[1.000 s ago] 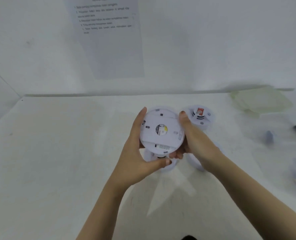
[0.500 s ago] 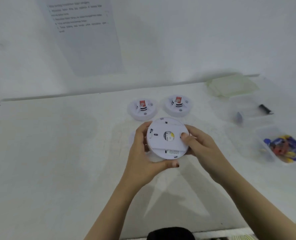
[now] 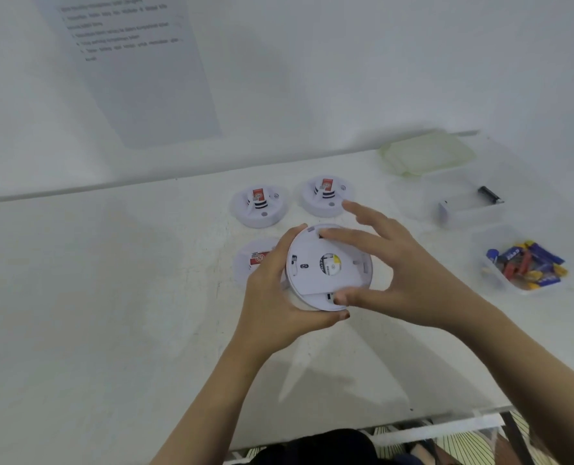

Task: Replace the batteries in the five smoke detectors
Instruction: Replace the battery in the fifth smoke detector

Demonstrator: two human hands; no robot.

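Observation:
A round white smoke detector (image 3: 316,263) is held above the table with its flat back plate turned up. My left hand (image 3: 272,297) grips its left and lower rim. My right hand (image 3: 393,266) has its thumb and fingertips on the back plate, with the other fingers spread. Two more detectors, one (image 3: 258,204) and another (image 3: 326,196), lie on the table behind it with red-labelled tops up. A third detector (image 3: 252,263) lies partly hidden behind my left hand.
At the right stands a clear tub of several coloured batteries (image 3: 527,266). Behind it is a clear box (image 3: 460,209) with a dark battery (image 3: 490,195) in it, and a pale green lid (image 3: 426,156). A printed sheet (image 3: 138,62) hangs on the wall. The table's front edge (image 3: 413,427) is near.
The view has swung left and down, bringing the boxes on the right into sight. My right hand has shifted from the detector's right rim onto its back plate, fingers spread.

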